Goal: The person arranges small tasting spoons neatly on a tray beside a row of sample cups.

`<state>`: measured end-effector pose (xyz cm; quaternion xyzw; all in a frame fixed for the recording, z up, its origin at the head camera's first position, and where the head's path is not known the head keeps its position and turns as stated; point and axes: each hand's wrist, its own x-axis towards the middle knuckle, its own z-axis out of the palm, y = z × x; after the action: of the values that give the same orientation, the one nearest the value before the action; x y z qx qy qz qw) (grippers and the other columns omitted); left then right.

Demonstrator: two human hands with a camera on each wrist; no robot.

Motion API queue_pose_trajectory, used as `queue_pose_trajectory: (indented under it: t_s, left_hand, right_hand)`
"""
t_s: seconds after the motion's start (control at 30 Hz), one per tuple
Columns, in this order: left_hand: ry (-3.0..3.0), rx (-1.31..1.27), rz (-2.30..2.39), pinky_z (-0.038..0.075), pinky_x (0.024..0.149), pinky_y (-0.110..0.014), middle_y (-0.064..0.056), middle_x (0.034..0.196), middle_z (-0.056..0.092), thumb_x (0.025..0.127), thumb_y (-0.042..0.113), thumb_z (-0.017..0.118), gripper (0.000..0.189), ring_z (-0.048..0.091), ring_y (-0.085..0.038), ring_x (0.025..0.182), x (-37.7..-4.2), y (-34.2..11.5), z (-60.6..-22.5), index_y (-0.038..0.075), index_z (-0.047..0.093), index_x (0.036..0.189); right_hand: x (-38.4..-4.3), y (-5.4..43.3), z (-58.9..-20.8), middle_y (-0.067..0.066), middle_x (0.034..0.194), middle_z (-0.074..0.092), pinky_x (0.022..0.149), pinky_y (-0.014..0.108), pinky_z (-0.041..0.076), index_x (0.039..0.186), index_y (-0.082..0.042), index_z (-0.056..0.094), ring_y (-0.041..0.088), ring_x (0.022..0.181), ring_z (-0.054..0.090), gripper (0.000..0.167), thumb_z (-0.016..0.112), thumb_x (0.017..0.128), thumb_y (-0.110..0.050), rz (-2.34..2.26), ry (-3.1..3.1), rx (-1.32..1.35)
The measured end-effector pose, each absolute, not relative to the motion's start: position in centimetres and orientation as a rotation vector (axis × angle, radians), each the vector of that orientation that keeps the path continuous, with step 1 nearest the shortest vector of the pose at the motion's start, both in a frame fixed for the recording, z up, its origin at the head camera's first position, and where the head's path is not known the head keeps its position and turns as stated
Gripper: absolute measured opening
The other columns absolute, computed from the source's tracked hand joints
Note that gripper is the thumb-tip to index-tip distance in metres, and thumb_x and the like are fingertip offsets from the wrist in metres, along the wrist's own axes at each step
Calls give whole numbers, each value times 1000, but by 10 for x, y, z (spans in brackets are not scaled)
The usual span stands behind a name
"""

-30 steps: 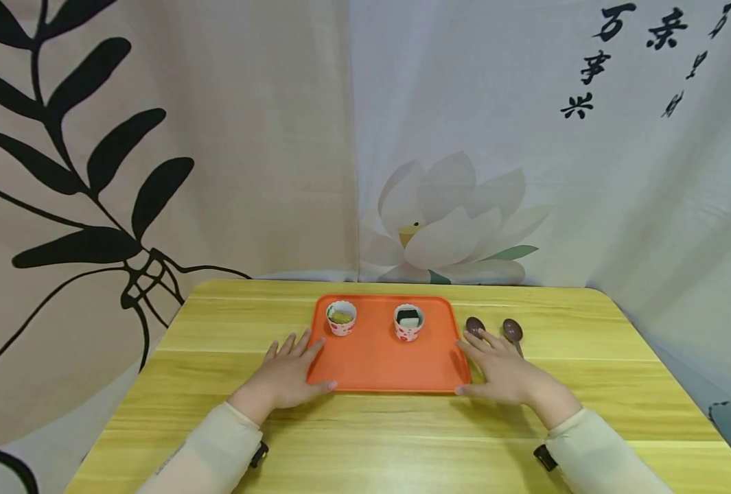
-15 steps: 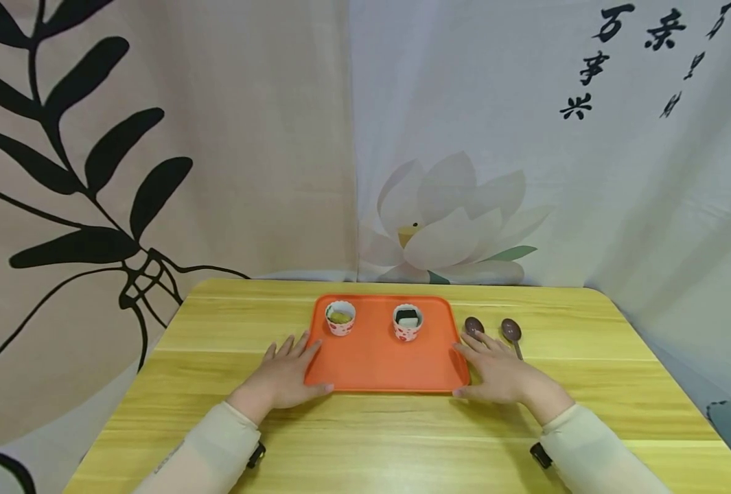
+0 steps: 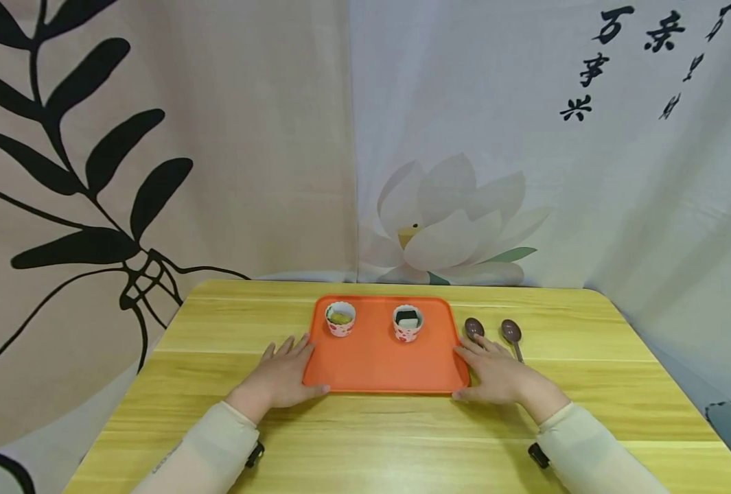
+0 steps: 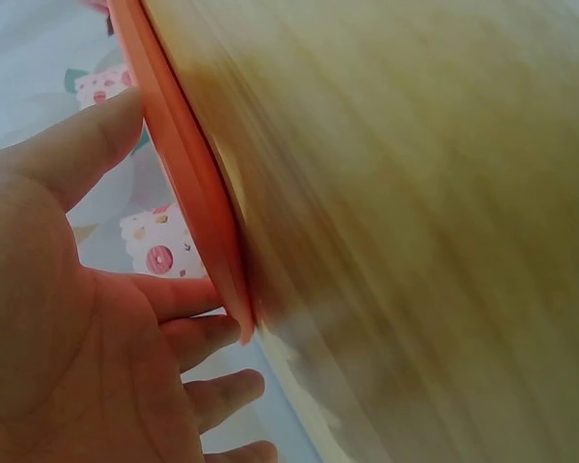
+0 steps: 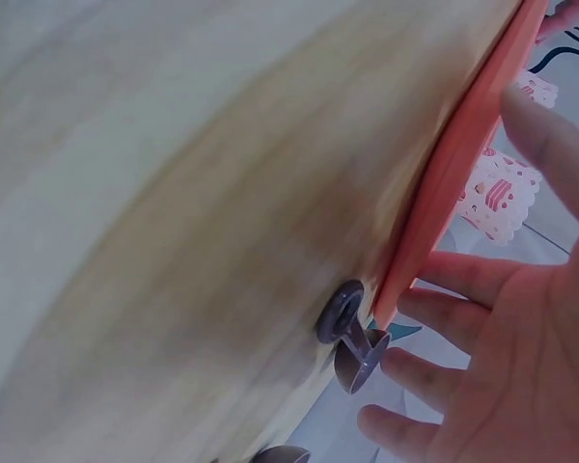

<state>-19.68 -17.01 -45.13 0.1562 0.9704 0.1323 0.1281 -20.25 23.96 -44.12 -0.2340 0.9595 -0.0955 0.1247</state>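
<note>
An orange tray lies on the table between my hands. My left hand is spread at its left side, fingertips along the rim and thumb by the front corner. My right hand mirrors it at the right side, its fingers extended beside the rim. Two patterned paper cups stand on the tray's far half. The left cup has something yellow-green in it; the right cup has a black and white piece. A brown spoon lies beside my right fingers, which partly hide it.
Further right lies a second brown spoon, its handle pointing toward my right wrist. The wooden table reaches back to a printed curtain. Dark wrist devices sit at both cuffs.
My left hand has shifted slightly left, its fingers now lying less over the tray. The right hand, cups and spoons look nearly unmoved.
</note>
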Motion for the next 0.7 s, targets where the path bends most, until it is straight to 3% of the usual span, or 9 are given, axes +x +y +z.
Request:
queue_pose_trajectory:
  t_s: [0.7]
  left_hand:
    - [2825, 486, 371, 13, 115, -68, -17, 162, 29, 88, 61, 66, 95, 20, -46, 148, -197, -174, -448, 0, 35, 154]
  right_hand:
    - [-203, 239, -442, 24, 158, 31, 113, 66, 22, 152, 4, 38, 49, 146, 20, 95, 72, 86, -55, -291, 2801, -697]
